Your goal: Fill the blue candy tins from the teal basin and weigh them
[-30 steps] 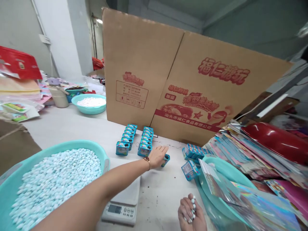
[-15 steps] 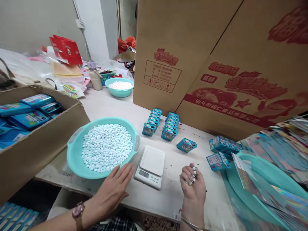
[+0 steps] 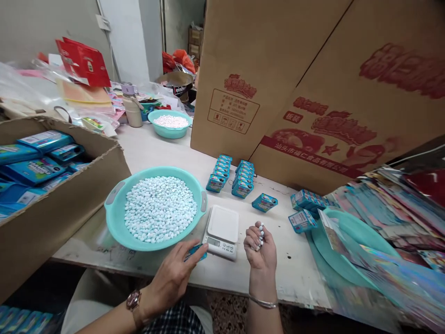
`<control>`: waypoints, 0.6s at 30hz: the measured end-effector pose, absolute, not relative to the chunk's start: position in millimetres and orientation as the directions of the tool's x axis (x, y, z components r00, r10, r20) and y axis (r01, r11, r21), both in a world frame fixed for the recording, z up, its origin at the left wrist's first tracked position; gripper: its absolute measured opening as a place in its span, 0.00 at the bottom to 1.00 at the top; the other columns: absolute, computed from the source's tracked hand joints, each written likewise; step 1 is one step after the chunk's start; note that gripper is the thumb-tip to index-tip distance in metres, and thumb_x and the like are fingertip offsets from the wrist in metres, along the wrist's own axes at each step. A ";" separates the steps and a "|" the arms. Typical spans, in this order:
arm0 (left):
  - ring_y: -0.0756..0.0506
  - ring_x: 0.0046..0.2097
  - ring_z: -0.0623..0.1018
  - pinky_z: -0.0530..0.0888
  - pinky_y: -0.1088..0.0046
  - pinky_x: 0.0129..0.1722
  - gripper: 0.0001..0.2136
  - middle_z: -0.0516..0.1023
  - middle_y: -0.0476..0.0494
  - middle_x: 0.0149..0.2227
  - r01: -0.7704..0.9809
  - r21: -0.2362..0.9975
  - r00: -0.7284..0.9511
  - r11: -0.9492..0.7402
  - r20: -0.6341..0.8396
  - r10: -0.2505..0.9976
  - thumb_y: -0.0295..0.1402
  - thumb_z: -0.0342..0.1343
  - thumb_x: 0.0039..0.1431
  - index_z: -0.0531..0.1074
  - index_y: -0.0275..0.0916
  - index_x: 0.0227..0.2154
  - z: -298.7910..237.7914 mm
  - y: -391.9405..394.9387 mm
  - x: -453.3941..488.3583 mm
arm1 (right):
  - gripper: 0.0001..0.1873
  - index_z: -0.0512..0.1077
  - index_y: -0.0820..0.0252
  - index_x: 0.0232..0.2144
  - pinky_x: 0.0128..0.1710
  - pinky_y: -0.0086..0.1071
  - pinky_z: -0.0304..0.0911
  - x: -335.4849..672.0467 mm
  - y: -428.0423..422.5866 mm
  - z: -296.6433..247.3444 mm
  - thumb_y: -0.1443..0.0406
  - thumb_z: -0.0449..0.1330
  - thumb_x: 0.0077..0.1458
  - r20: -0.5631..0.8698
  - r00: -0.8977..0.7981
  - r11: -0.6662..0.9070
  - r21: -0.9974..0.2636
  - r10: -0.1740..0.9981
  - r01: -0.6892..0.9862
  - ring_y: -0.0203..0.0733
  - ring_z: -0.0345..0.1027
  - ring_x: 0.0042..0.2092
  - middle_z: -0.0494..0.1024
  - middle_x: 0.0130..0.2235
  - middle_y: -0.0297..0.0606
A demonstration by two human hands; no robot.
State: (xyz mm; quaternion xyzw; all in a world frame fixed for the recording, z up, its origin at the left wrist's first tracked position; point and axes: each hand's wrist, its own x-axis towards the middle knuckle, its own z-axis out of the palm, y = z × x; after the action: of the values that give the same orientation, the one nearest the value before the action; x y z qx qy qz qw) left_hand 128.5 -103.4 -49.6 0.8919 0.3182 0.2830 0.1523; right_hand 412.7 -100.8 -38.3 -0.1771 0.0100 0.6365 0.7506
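Note:
My left hand [image 3: 175, 270] is closed round a small blue candy box [image 3: 195, 253], mostly covered by the fingers, just left of the white digital scale [image 3: 223, 225]. The fingers of my right hand [image 3: 260, 246] curl round several pale candies [image 3: 261, 228], which show in a row along the fingertips. It hovers palm up to the right of the scale. Behind my left hand, a turquoise basin [image 3: 113, 218] holds a heap of pale blue and white candies [image 3: 162, 208]. A lone blue box [image 3: 264, 202] stands beyond my right hand.
Two rows of blue boxes [image 3: 242, 188] stand before large cardboard cartons [image 3: 271, 93]. An open carton [image 3: 100, 185] of blue boxes flanks the basin. On the right are more blue boxes [image 3: 302, 221], another turquoise basin [image 3: 333, 250] and stacked printed packaging [image 3: 378, 204]. A smaller basin [image 3: 170, 131] sits farther back.
My left hand has turned from lying stretched out near the basin's edge to gripping a blue candy box now in sight. My right hand still holds the candies. The camera view has shifted slightly.

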 end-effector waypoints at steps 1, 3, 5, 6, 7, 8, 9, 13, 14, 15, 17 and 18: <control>0.41 0.58 0.68 0.72 0.60 0.56 0.33 0.67 0.37 0.59 0.437 0.508 0.640 -0.742 0.405 0.653 0.18 0.45 0.61 0.49 0.48 0.67 -38.7 -97.5 136.2 | 0.06 0.66 0.61 0.34 0.13 0.19 0.52 416.5 -102.0 -37.6 0.74 0.58 0.54 -0.230 0.208 0.147 -0.255 0.951 -0.956 0.26 0.56 0.19 0.63 0.22 0.24; 0.42 0.57 0.69 0.71 0.59 0.56 0.35 0.68 0.38 0.57 0.361 0.593 0.652 -0.720 0.391 0.649 0.20 0.48 0.61 0.44 0.48 0.68 -17.9 -80.1 157.3 | 0.07 0.66 0.61 0.34 0.14 0.19 0.53 426.0 -105.0 -36.1 0.74 0.58 0.53 -0.201 0.240 0.186 -0.255 0.950 -0.949 0.26 0.57 0.19 0.63 0.22 0.24; 0.41 0.56 0.69 0.71 0.58 0.56 0.38 0.69 0.39 0.56 0.311 0.638 0.680 -0.704 0.367 0.634 0.20 0.50 0.59 0.42 0.48 0.68 -4.5 -56.4 183.3 | 0.08 0.66 0.61 0.34 0.14 0.19 0.53 435.8 -108.1 -35.4 0.74 0.59 0.52 -0.171 0.263 0.215 -0.257 0.950 -0.942 0.26 0.57 0.19 0.64 0.23 0.24; 0.41 0.55 0.69 0.71 0.58 0.56 0.39 0.69 0.40 0.55 0.295 0.649 0.699 -0.701 0.355 0.621 0.20 0.51 0.57 0.42 0.47 0.68 -2.0 -43.3 197.2 | 0.08 0.66 0.62 0.35 0.15 0.19 0.53 440.3 -109.4 -35.5 0.74 0.59 0.52 -0.159 0.270 0.223 -0.261 0.950 -0.939 0.26 0.57 0.20 0.64 0.23 0.24; 0.41 0.54 0.69 0.71 0.57 0.56 0.40 0.69 0.40 0.54 0.283 0.653 0.718 -0.703 0.342 0.606 0.19 0.52 0.55 0.43 0.47 0.68 -2.1 -30.2 210.9 | 0.07 0.66 0.62 0.34 0.15 0.19 0.53 444.2 -110.6 -35.8 0.74 0.59 0.52 -0.150 0.274 0.228 -0.269 0.950 -0.936 0.26 0.57 0.20 0.64 0.23 0.24; 0.41 0.54 0.70 0.71 0.58 0.55 0.42 0.70 0.41 0.53 0.276 0.652 0.741 -0.706 0.324 0.588 0.18 0.52 0.53 0.43 0.47 0.68 -4.3 -17.7 224.0 | 0.07 0.66 0.62 0.34 0.15 0.19 0.53 447.5 -111.4 -36.4 0.74 0.59 0.52 -0.143 0.279 0.232 -0.280 0.949 -0.932 0.26 0.57 0.20 0.64 0.23 0.24; 0.41 0.53 0.70 0.71 0.58 0.55 0.42 0.70 0.41 0.52 0.272 0.649 0.763 -0.711 0.305 0.570 0.17 0.52 0.51 0.44 0.46 0.68 -8.0 -6.4 236.2 | 0.06 0.67 0.62 0.34 0.15 0.19 0.53 450.1 -111.9 -37.1 0.73 0.59 0.53 -0.139 0.287 0.237 -0.295 0.948 -0.926 0.26 0.57 0.20 0.64 0.23 0.24; 0.41 0.53 0.71 0.71 0.57 0.55 0.40 0.70 0.39 0.51 0.283 0.645 0.807 -0.710 0.241 0.540 0.18 0.51 0.52 0.46 0.42 0.67 -20.8 20.7 266.6 | 0.05 0.67 0.61 0.31 0.16 0.19 0.54 455.1 -110.3 -38.0 0.70 0.61 0.51 -0.149 0.331 0.261 -0.358 0.932 -0.897 0.26 0.57 0.21 0.63 0.24 0.26; 0.41 0.55 0.70 0.70 0.57 0.56 0.39 0.70 0.38 0.52 0.291 0.644 0.807 -0.708 0.232 0.543 0.19 0.51 0.53 0.46 0.41 0.67 -20.6 22.8 267.7 | 0.05 0.67 0.61 0.30 0.16 0.20 0.54 455.7 -108.9 -37.6 0.69 0.61 0.50 -0.157 0.338 0.263 -0.369 0.928 -0.892 0.26 0.56 0.21 0.63 0.24 0.26; 0.40 0.57 0.69 0.69 0.56 0.58 0.39 0.69 0.37 0.55 0.299 0.642 0.804 -0.706 0.229 0.548 0.20 0.53 0.54 0.45 0.40 0.67 -18.7 23.4 265.7 | 0.05 0.67 0.61 0.29 0.16 0.20 0.54 456.3 -107.2 -37.0 0.69 0.61 0.49 -0.166 0.343 0.261 -0.380 0.925 -0.887 0.27 0.56 0.21 0.62 0.24 0.27; 0.38 0.63 0.63 0.64 0.53 0.62 0.40 0.62 0.34 0.62 0.324 0.643 0.778 -0.694 0.236 0.582 0.24 0.56 0.55 0.42 0.40 0.68 -11.0 21.3 252.8 | 0.05 0.67 0.61 0.28 0.15 0.20 0.53 458.0 -102.9 -36.6 0.68 0.61 0.48 -0.178 0.347 0.253 -0.405 0.921 -0.878 0.27 0.54 0.20 0.62 0.24 0.27; 0.37 0.66 0.59 0.61 0.52 0.64 0.41 0.58 0.33 0.65 0.347 0.652 0.748 -0.674 0.241 0.618 0.27 0.57 0.56 0.42 0.41 0.68 -6.2 18.9 242.4 | 0.04 0.67 0.61 0.28 0.15 0.20 0.52 459.0 -100.5 -37.0 0.67 0.61 0.48 -0.181 0.348 0.248 -0.419 0.920 -0.873 0.27 0.54 0.20 0.62 0.24 0.27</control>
State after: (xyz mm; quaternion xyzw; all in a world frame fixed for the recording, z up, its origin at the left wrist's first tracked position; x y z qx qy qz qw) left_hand 242.4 18.9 -6.2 0.8862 0.2725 0.2275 0.2978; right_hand 459.0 -100.5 -37.0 -0.2293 -0.0508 0.5685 0.7884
